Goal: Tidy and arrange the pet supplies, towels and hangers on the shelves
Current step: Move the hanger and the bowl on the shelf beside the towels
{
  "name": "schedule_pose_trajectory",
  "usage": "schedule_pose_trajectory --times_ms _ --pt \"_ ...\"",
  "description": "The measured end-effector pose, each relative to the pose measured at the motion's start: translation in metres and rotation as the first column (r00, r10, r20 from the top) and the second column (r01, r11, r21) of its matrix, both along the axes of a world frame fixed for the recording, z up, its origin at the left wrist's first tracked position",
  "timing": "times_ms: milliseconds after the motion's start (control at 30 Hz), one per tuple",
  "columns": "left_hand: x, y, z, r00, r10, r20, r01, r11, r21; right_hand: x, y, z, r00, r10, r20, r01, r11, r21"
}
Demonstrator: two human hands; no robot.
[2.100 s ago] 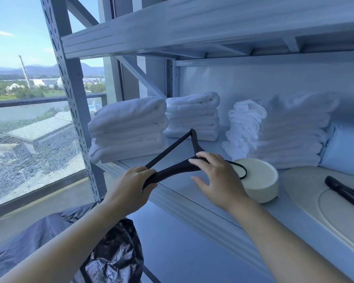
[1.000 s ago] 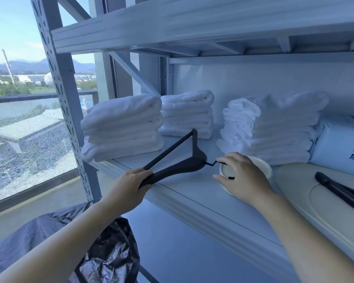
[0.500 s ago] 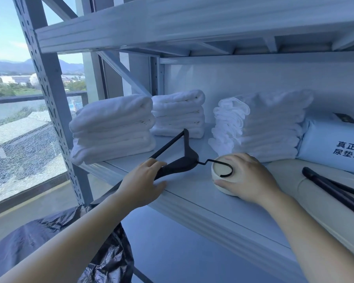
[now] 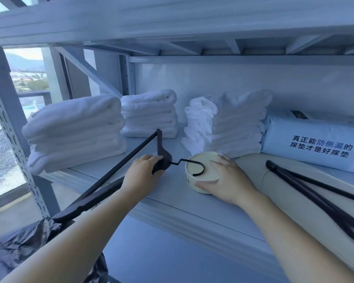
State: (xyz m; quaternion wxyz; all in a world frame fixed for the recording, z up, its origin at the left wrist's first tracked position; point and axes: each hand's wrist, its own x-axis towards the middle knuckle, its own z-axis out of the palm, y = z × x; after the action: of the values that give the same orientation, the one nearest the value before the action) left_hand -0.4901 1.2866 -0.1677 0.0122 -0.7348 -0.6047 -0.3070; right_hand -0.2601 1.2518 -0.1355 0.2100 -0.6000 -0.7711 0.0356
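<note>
two hands at the shelf (image 4: pixel 172 193) | left hand (image 4: pixel 143 172) grip curled round black hanger (image 4: pixel 121 162) neck, hook above cream bowl (image 4: pixel 189 181) | right hand (image 4: pixel 227 178) grip cups bowl | hanger light, stiff; bowl possibly ceramic: hold its wall

**A:** anyone able to read the print on the side of the bowl (image 4: pixel 194 184)? Way too tiny for me, and the right hand (image 4: pixel 227 180) covers its far side.

**B:** nope. The left hand (image 4: pixel 143 174) hides the hanger (image 4: pixel 84 204) neck too. The second hanger (image 4: pixel 323 207) runs off the right edge, and the black bag (image 4: pixel 18 248) is cropped bottom left.
</note>
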Motion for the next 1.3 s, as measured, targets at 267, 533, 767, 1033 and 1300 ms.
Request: schedule_pose_trajectory --times_ms 267,533,767,1033,1300 --pt "-0.003 -0.003 0.0 1.0 -0.03 -0.007 0.03 1.0 0.01 0.024 -0.018 0.006 1.0 0.008 0.02 -0.008 1.0 -0.017" --pt "-0.013 -0.009 0.002 0.995 -0.04 -0.092 0.036 0.999 -0.038 0.033 -0.03 0.0 1.0 -0.012 0.024 0.012 1.0 -0.02" --pt "-0.017 -0.008 -0.004 0.987 -0.038 -0.154 0.014 0.988 -0.152 0.04 -0.039 -0.003 0.999 -0.029 0.021 0.03 0.999 -0.027" --pt "-0.003 -0.006 -0.003 0.991 -0.002 -0.133 -0.017 0.99 -0.138 0.039 -0.045 -0.001 0.997 -0.063 0.049 0.064 0.998 -0.009" --pt "0.0 -0.005 0.0 0.995 0.023 -0.096 -0.039 0.986 -0.162 0.039 -0.047 0.0 0.997 -0.063 0.034 0.064 0.998 -0.006"
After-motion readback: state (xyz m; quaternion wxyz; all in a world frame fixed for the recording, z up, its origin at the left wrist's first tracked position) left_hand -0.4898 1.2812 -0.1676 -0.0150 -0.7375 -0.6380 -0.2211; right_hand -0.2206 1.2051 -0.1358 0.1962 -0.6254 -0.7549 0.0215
